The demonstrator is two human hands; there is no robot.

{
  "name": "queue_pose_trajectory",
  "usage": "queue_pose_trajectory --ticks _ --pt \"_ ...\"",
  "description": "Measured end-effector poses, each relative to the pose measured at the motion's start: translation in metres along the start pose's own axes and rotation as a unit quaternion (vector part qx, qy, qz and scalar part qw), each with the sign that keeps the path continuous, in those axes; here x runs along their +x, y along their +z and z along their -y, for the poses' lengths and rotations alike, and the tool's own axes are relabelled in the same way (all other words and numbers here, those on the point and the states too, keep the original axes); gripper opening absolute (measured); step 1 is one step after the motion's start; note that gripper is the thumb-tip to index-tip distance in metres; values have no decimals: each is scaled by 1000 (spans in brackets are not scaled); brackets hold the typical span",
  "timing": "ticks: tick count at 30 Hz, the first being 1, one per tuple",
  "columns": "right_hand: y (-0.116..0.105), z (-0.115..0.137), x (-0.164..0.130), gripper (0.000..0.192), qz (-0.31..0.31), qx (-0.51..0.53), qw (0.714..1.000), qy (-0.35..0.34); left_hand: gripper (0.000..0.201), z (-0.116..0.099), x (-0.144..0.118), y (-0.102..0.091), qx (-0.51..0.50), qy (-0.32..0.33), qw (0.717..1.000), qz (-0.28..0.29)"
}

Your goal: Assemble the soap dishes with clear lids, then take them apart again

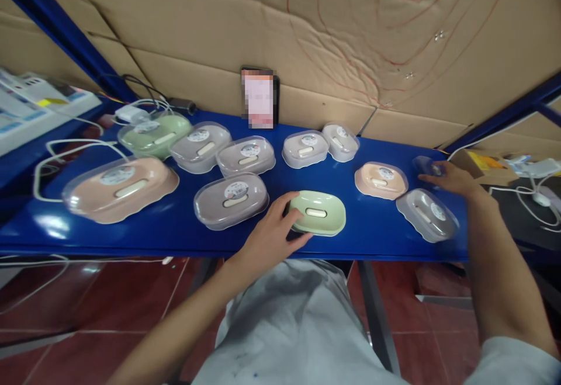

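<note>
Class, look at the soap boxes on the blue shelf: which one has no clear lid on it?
The pale green oval soap box at the front edge, touched by the left hand; every other box shows a clear cover.

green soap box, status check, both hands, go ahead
Left hand resting on green soap box, no lid on it. Right hand at a clear lid, far right. Grey box close beside left hand.

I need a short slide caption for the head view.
Left hand touches a green soap box; right hand reaches a clear lid.
</note>
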State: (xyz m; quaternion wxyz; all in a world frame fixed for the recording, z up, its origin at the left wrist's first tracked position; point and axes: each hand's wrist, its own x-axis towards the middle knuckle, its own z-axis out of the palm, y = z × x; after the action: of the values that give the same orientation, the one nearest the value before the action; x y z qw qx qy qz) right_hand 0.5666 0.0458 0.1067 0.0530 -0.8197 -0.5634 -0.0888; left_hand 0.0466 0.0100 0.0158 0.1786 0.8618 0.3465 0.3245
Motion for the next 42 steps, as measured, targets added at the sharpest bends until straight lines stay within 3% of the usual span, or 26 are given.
queue_pose_trajectory --ticks 2,4,5,6,8,9,13,17,25,38,42 --pt "-9 12 -17 68 -25 14 999 15 25 1 0 -2 -35 -26 999 14" --pt "-17 39 -48 82 -89 58 994 -31 33 4 1 -2 -71 -47 996 19" --pt "-19 57 -68 86 -142 113 978 -103 40 6 0 -1 -89 -56 994 19" --pt "-20 79 -89 83 -151 162 956 -194 49 9 0 -1 -107 -63 992 16" --pt "-13 123 -129 73 -100 224 910 -334 71 12 -1 1 -144 -71 987 11" --pt "-8 144 -146 68 -73 241 893 -373 81 14 -2 2 -160 -73 984 12" --pt "20 195 -178 67 6 289 846 -447 102 14 -4 1 -187 -75 979 30" --pt "33 207 -184 72 -3 288 840 -460 103 13 -2 -3 -177 -63 982 35" --pt "34 213 -195 73 -37 236 859 -453 91 15 2 -4 -172 -20 984 41" --pt "43 220 -201 75 -78 213 857 -462 82 12 2 -10 -186 -44 978 78" --pt "45 220 -197 69 -60 261 857 -439 85 12 2 -9 -180 -55 978 87"
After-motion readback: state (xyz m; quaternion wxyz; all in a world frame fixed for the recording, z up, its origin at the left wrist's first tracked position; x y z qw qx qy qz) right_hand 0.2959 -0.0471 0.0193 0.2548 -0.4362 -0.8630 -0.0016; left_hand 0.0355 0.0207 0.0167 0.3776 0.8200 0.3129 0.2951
